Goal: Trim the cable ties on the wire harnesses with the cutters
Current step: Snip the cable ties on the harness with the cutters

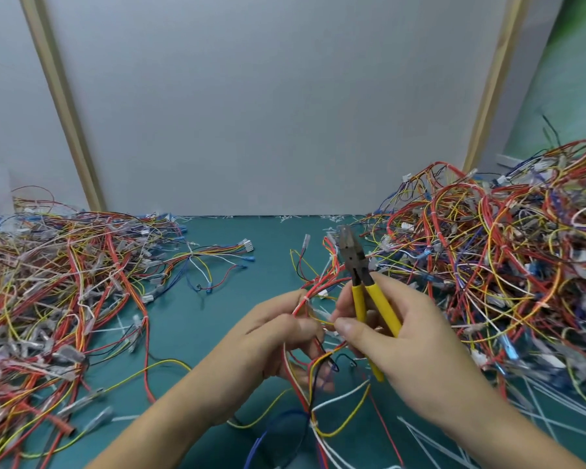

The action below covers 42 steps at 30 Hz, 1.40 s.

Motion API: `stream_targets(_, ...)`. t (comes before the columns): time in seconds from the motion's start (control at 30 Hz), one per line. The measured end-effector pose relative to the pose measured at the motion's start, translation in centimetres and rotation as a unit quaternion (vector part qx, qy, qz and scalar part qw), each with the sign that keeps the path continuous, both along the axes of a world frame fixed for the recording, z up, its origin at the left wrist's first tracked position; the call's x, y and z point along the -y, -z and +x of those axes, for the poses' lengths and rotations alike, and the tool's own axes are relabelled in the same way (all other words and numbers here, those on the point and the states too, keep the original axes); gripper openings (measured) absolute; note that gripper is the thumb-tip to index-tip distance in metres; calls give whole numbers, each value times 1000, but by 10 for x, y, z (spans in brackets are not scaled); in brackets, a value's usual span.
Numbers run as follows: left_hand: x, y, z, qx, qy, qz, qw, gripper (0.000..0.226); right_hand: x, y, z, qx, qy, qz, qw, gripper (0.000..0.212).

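Wire harness [318, 288] of thin red, yellow, white strands held above green mat [224, 299], pinched by left hand [278, 333] beside white plastic cable tie [304, 297]. Yellow-handled steel cutters [359, 275] clasped in right hand [403, 336], jaws raised. Harness judged light, limp; best gripped near tie.

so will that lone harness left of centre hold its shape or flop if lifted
The lone harness probably flops: its thin wires splay in loose curves on the mat. Likely light, just a few strands. It may snag the left pile beside it.
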<state>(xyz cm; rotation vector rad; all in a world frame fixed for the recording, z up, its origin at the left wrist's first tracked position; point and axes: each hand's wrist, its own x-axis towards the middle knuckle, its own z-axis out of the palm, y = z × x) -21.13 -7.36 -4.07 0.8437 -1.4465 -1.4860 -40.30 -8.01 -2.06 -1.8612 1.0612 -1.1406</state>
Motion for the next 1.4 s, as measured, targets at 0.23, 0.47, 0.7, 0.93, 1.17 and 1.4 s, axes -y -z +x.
stream_targets(0.23,5,0,-1,110,-169,-106,974,24,-1,0,0,-20,23,-9,1000,19)
stream_targets(0.47,3,1,2,172,-147,-115,967,20,6,1,0,73,14,143,987,21)
stream_targets(0.7,2,2,-2,178,-149,-108,967,22,11,3,-2,3,45,127,991,25)
stream_targets(0.93,1,-4,4,106,-100,-52,988,9,12,3,-6,-1,65,76,995,22)
stream_targets(1.17,2,-3,5,56,-160,-40,985,16,7,0,-7,20,83,-12,996,10)
stream_targets(1.4,5,0,6,47,-175,-39,983,14,-11,-21,-6,84,-65,95,990,51)
